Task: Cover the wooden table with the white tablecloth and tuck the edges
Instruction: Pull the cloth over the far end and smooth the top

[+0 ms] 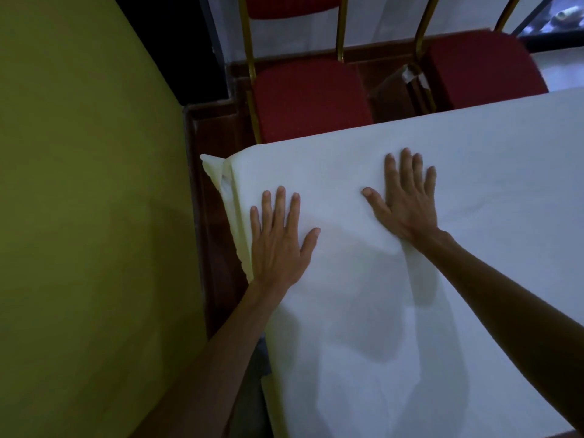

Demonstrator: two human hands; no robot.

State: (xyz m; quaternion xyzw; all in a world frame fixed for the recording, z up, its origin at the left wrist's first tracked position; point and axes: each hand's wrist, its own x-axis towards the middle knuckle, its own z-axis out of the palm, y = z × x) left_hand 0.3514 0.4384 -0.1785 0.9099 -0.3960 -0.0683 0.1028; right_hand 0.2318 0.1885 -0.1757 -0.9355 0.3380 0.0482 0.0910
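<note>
Dining or function room: two red padded chairs (311,99) with gilt frames at 12 o'clock, drawn to a cloth-covered table (474,147).

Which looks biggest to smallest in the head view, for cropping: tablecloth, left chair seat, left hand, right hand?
1. tablecloth
2. left chair seat
3. left hand and right hand: about alike, unranked.
</note>
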